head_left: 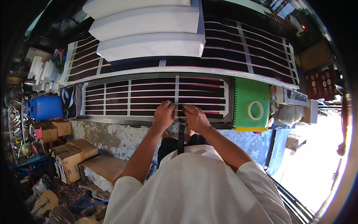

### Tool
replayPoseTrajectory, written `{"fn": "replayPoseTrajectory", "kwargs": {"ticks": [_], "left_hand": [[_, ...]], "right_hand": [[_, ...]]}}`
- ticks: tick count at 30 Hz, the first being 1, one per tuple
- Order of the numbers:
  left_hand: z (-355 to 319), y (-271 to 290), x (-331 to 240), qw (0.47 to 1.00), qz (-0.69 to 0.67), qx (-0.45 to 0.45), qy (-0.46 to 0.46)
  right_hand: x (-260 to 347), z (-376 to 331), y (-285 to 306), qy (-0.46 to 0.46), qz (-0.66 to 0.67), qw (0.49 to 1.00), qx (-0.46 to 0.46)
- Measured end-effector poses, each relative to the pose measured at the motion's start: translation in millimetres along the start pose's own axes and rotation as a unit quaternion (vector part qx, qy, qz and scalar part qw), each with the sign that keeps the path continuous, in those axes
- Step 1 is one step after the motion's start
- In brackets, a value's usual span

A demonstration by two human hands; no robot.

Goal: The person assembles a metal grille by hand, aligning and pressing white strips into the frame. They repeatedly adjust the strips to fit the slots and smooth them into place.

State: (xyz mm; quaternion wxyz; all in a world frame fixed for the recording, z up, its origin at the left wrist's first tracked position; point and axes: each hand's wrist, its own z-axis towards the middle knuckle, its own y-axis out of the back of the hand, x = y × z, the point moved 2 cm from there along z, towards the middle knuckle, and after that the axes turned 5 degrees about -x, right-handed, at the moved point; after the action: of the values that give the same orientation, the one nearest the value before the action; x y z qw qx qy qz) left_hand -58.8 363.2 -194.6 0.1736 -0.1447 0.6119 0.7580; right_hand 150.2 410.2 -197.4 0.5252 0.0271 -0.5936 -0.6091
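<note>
A panel of long black strips with pink edges point(141, 95), crossed by pale bands, lies flat on the ledge in front of me. Over its near edge, my left hand point(164, 115) has its fingers curled together beside a pale crossband. Just right of that band, my right hand point(196, 118) rests with bent, pressed-together fingertips at the nearest strips. What either set of fingertips pinches is too small to make out. Between my forearms a narrow black band point(181, 139) hangs below the ledge's edge; its upper end is near my hands.
Behind lies a stack of similar striped panels point(227, 42), topped by white blocks point(149, 44). Right of the panel, a white tape roll point(256, 110) rests on a green spiral-bound pad point(244, 93). A blue container point(44, 108) and cardboard boxes point(69, 162) are at left.
</note>
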Motion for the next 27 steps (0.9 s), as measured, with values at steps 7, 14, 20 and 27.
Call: {"fn": "replayPoseTrajectory", "kwargs": {"ticks": [7,14,20,27], "left_hand": [[30.5,8.5,-0.1,0.99,0.047,0.046,-0.128],[48.3,6.9,-6.3,0.965,0.114,0.147,-0.183],[55.0,2.2,-8.6,0.96,0.116,0.161,-0.199],[54.0,7.6,-0.4,0.96,0.114,0.173,-0.188]], "right_hand": [[-0.8,2.6,3.7,-0.01,0.003,1.0,0.011],[-5.4,2.8,1.7,-0.017,0.043,0.999,0.012],[-5.8,1.8,1.2,-0.018,0.031,0.999,0.022],[-2.9,4.5,5.0,-0.037,0.026,0.998,0.04]]}}
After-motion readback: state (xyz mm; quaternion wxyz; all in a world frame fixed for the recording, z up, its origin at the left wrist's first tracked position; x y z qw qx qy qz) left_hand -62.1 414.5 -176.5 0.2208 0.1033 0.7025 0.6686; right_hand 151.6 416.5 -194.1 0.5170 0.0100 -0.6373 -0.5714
